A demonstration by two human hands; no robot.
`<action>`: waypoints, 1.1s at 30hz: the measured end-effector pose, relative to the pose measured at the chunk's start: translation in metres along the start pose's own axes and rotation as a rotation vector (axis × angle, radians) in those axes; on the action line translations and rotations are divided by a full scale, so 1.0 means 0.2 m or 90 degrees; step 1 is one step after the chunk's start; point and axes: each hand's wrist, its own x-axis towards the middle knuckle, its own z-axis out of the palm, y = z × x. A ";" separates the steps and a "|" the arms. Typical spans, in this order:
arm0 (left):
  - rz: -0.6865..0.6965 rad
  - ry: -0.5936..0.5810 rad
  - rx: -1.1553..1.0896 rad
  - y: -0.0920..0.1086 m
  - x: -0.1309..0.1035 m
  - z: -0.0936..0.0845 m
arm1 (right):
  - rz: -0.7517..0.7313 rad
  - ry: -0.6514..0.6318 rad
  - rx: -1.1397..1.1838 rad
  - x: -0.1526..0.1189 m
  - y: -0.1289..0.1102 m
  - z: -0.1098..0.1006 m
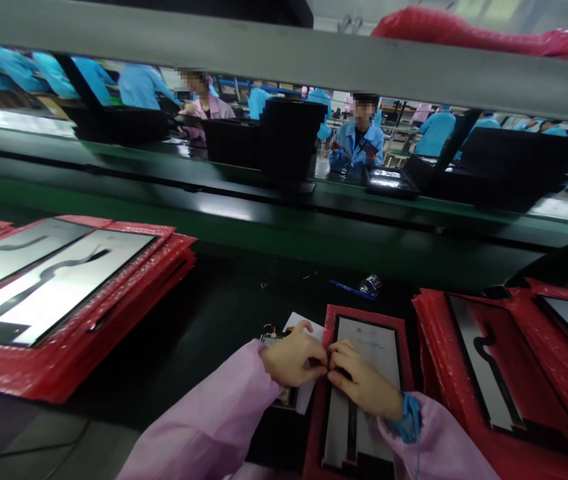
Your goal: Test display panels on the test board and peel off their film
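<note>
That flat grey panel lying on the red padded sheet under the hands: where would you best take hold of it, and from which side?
Probably by its long side edges, coming down from above. The flat grey panel lies face up on the red padded sheet, thin and wide, so only its rim offers a grip. Both the left hand and right hand already meet at its near left edge.

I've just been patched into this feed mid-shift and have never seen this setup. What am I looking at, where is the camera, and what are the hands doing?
This is one picture from a camera worn on a worker's head, looking forward and down. There is no machine; the pink sleeves are the wearer's own arms. The left hand and right hand meet at the left edge of a flat display panel lying in a red padded tray; what the fingers pinch is too small to tell. A stack of similar trays with panels lies to the left, another to the right. Beyond runs a green conveyor, with other workers in blue coats behind it.
</note>
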 end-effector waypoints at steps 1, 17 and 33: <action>0.000 0.003 0.002 0.00 0.00 0.01 | 0.001 0.002 0.001 0.00 0.00 0.00; 0.037 0.037 0.094 -0.01 0.01 0.04 | -0.004 0.014 -0.016 0.00 0.00 0.02; -0.348 0.332 0.412 0.41 -0.40 0.49 | 0.080 0.106 -0.049 -0.02 0.00 -0.02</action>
